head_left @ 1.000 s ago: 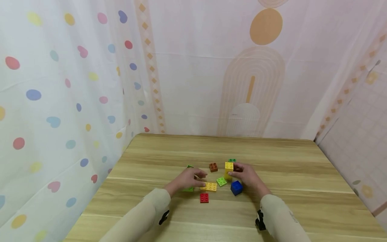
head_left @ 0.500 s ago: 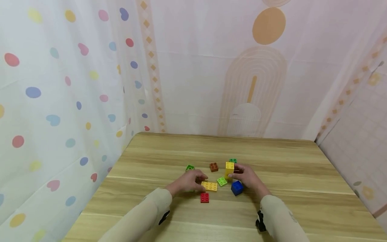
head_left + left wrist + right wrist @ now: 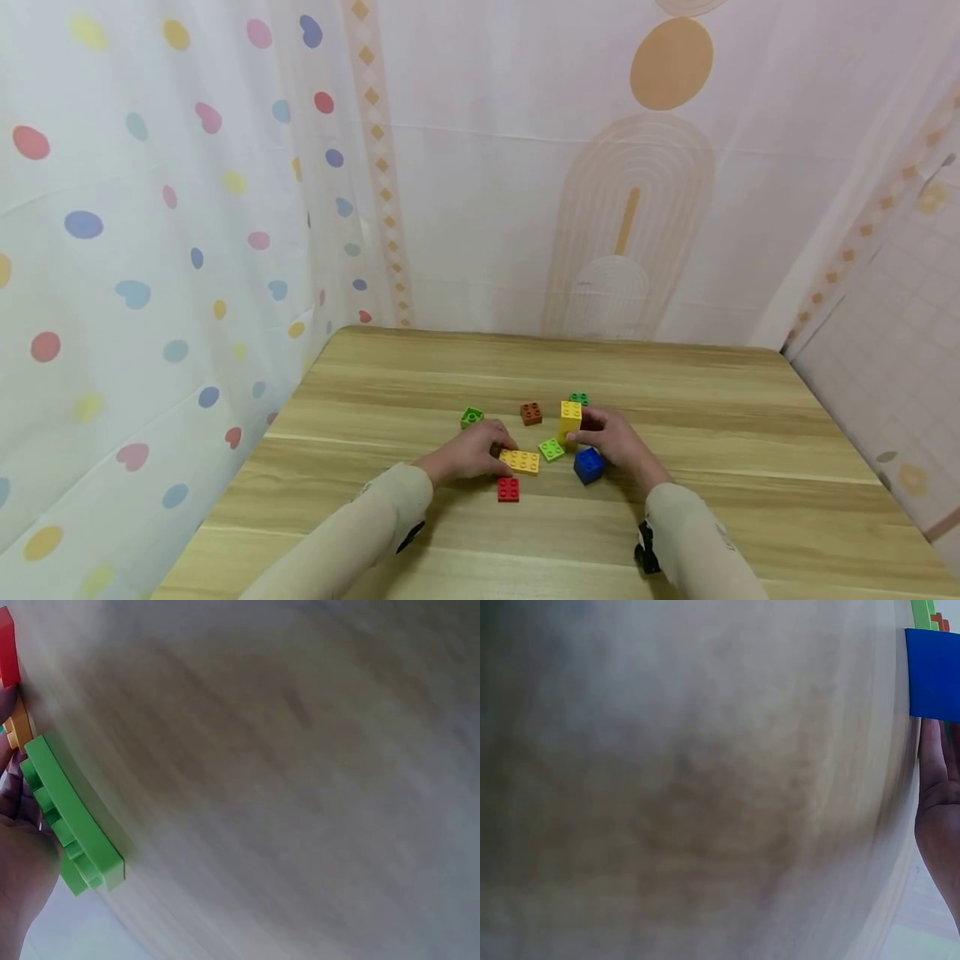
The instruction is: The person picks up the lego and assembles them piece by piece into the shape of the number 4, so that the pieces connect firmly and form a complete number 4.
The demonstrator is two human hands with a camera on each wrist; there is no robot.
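Observation:
My left hand has its thumb and fingers on either side of the left end of a light-orange eight-stud brick, pinching it low at the table. In the left wrist view a long green brick lies beside that hand; the head view hides it under the palm. My right hand holds a tall yellow block upright, thumb at its near side and fingers behind. A blue block sits just in front of the right hand. Between the hands lies a flat lime-green brick.
On the wooden table, a red brick lies close to the left thumb. Farther back are a brown brick, a dark green brick behind the yellow block, and a green brick showing its hollow side. Curtains hang behind.
My left hand has lowered and its thumb has moved to the near side of the light-orange brick, closing around its end. The right hand stays at the yellow block. The view shifts slightly.

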